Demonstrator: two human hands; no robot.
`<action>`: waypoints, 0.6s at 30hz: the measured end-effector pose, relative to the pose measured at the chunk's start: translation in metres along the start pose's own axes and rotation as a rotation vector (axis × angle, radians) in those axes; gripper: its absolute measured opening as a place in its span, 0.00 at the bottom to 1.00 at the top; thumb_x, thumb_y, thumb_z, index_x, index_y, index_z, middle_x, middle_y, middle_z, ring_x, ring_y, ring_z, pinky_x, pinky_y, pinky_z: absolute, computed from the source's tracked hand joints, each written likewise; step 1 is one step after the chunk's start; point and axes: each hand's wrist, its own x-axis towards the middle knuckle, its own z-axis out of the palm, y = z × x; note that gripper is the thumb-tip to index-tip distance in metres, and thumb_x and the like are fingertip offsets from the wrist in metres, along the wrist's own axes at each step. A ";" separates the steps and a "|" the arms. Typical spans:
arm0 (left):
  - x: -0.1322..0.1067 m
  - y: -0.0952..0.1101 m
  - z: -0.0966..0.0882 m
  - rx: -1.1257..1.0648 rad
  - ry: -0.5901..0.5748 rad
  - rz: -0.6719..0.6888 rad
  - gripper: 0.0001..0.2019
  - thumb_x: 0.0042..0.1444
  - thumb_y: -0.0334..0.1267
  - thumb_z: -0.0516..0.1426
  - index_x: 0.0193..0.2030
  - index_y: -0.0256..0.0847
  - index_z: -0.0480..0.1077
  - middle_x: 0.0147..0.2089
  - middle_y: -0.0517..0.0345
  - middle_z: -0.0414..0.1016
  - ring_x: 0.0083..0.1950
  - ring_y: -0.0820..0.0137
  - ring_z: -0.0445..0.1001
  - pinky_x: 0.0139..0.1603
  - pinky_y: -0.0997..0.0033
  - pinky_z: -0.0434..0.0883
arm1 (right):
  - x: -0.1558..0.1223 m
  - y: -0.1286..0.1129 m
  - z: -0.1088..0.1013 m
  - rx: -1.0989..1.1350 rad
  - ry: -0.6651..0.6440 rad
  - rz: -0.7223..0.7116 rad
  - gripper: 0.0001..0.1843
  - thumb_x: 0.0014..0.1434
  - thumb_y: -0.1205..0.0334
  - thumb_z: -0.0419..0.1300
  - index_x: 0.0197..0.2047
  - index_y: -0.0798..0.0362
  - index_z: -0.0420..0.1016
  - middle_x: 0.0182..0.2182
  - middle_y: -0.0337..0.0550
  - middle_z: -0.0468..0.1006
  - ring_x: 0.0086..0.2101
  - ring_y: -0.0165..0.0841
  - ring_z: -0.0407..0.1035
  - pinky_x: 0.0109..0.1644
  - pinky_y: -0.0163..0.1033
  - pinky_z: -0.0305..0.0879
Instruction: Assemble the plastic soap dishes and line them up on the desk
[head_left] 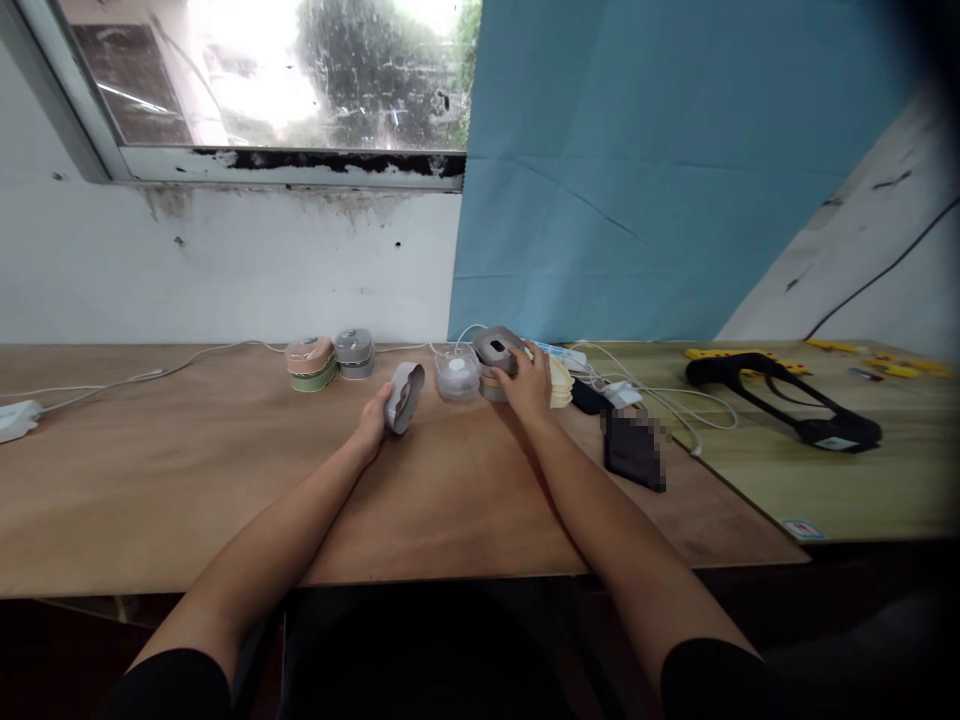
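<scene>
My left hand [372,422] is closed on a grey plastic box part [406,398], which it holds tilted on its side above the table, the hollow facing right. My right hand [529,382] grips a grey lid [498,347] with a dark oval slot, at the top of a stack. Below that lid a tan part [492,389] shows, partly hidden by the fingers. Between my hands lie clear plastic parts [457,373]. Just right of my right hand is a stack of cream parts [560,385].
A pink and green box [311,362] and a grey box [355,353] stand at the back left. To the right lie a dark blurred-out object [634,450], white cables [679,405], a black headset-like frame [795,400] and yellow pieces [900,367]. A white adapter [19,420] lies far left.
</scene>
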 end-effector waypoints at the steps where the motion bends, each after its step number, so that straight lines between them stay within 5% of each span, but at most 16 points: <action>1: 0.000 0.000 0.000 0.007 0.005 -0.001 0.22 0.56 0.52 0.56 0.47 0.34 0.73 0.37 0.49 0.79 0.30 0.66 0.77 0.29 0.70 0.73 | 0.000 -0.001 -0.001 -0.005 -0.001 0.002 0.21 0.57 0.54 0.59 0.52 0.52 0.71 0.59 0.56 0.62 0.59 0.46 0.56 0.65 0.57 0.48; 7: -0.002 0.002 0.001 0.010 0.001 0.009 0.23 0.56 0.52 0.56 0.48 0.34 0.72 0.38 0.49 0.79 0.30 0.66 0.77 0.29 0.70 0.73 | -0.003 -0.005 -0.003 -0.100 -0.006 0.000 0.22 0.59 0.52 0.56 0.54 0.51 0.68 0.60 0.55 0.62 0.59 0.46 0.57 0.65 0.64 0.37; 18: -0.002 0.002 0.000 0.009 -0.004 -0.002 0.23 0.55 0.52 0.57 0.46 0.33 0.73 0.38 0.48 0.79 0.31 0.66 0.77 0.29 0.70 0.73 | -0.003 -0.009 -0.003 -0.120 -0.005 0.034 0.26 0.58 0.47 0.56 0.56 0.52 0.67 0.61 0.58 0.61 0.57 0.49 0.59 0.63 0.68 0.36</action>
